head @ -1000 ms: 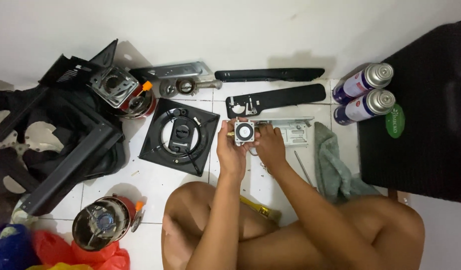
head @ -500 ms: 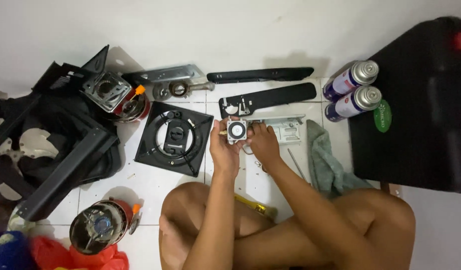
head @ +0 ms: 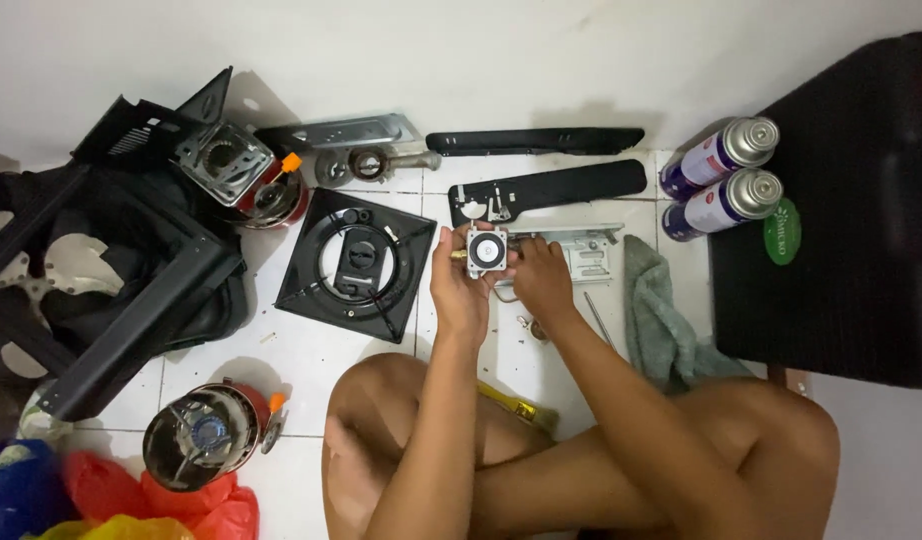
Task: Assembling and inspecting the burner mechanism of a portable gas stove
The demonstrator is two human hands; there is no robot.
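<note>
Both hands (head: 501, 280) w/ square valve part (head: 486, 250) unmoved; only camera shifted.

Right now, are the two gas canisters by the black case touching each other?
Touching. The head view shows the upper gas canister and lower gas canister lying side by side, bodies pressed together with no floor visible between them.

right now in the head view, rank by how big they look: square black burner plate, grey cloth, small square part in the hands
1. square black burner plate
2. grey cloth, partly hidden by a leg
3. small square part, held by the left hand and right hand
</note>
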